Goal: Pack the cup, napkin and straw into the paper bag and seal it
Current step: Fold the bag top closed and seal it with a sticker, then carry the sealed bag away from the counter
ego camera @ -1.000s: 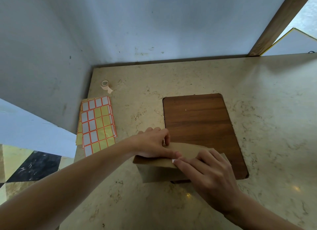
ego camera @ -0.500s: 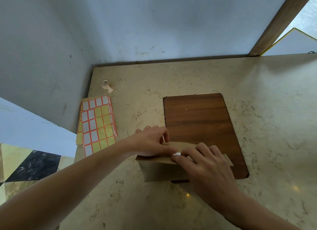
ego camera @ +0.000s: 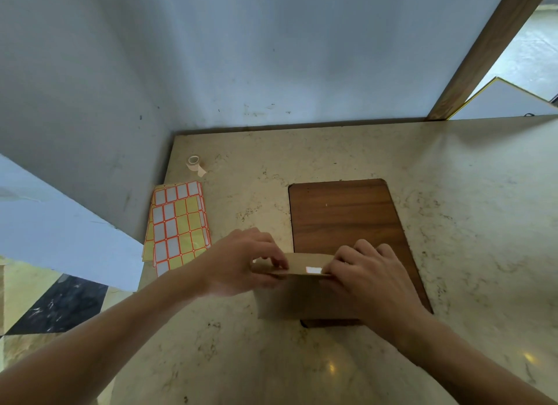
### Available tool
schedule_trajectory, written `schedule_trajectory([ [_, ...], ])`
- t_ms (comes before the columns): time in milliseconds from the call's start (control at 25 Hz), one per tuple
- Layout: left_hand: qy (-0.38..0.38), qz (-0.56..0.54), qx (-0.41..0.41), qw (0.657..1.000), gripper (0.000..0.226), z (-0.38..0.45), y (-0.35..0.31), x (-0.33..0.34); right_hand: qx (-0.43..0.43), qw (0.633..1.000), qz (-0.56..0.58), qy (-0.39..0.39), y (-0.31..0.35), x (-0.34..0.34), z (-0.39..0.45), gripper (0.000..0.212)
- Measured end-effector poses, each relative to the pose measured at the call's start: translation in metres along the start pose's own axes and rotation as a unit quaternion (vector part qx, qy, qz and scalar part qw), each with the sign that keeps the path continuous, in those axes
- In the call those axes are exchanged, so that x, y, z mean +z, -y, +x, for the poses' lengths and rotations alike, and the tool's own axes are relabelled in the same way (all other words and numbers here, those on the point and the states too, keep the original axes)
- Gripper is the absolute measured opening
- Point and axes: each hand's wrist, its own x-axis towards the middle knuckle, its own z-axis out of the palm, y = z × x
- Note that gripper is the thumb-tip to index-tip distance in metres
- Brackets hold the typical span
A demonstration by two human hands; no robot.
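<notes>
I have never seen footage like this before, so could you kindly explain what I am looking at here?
There is no machine: a person wears a camera on the head, looking down at their own bare arms. The left hand and right hand pinch the folded top of a brown paper bag, where a small white sticker sits on the fold. The bag stands on a stone counter, partly on a wooden board. Sheets of labels and a roll of tape lie to the left.
</notes>
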Motion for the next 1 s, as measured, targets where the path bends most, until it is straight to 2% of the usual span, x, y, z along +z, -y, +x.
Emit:
schedule_trajectory([
  [80, -0.067, 0.03, 0.013, 0.997, 0.019, -0.011, 0.003, 0.004, 0.011, 1.0, 0.007, -0.005, -0.016, -0.008, -0.006, 0.017],
  [200, -0.155, 0.065, 0.033, 0.985, 0.015, -0.023, 0.004, 0.014, 0.079, 0.994, 0.057, -0.04, -0.034, -0.014, -0.021, 0.015],
  [360, -0.217, 0.075, 0.034, 0.973, 0.012, -0.037, 0.008, 0.028, 0.128, 0.972, 0.182, -0.07, -0.045, -0.006, -0.031, 0.017],
  [440, -0.248, 0.043, 0.004, 0.968, 0.011, -0.041, 0.011, 0.034, 0.164, 0.946, 0.269, -0.079, -0.05, 0.0, -0.037, 0.023],
  [560, -0.307, -0.041, -0.054, 0.949, 0.01, -0.043, 0.011, 0.045, 0.217, 0.884, 0.401, -0.105, -0.054, 0.007, -0.044, 0.028],
  [640, -0.337, -0.06, -0.066, 0.937, 0.009, -0.042, 0.007, 0.051, 0.236, 0.853, 0.449, -0.122, -0.052, 0.01, -0.044, 0.03],
  [720, -0.359, -0.07, -0.072, 0.928, 0.009, -0.039, 0.004, 0.052, 0.247, 0.838, 0.468, -0.137, -0.05, 0.01, -0.041, 0.027],
  [880, -0.385, -0.081, -0.087, 0.915, 0.012, -0.033, -0.001, 0.044, 0.226, 0.847, 0.455, -0.156, -0.051, 0.003, -0.031, 0.025],
  [1000, -0.401, -0.107, -0.078, 0.907, 0.014, -0.029, -0.008, 0.028, 0.205, 0.831, 0.482, -0.186, -0.055, -0.015, -0.019, 0.023],
])
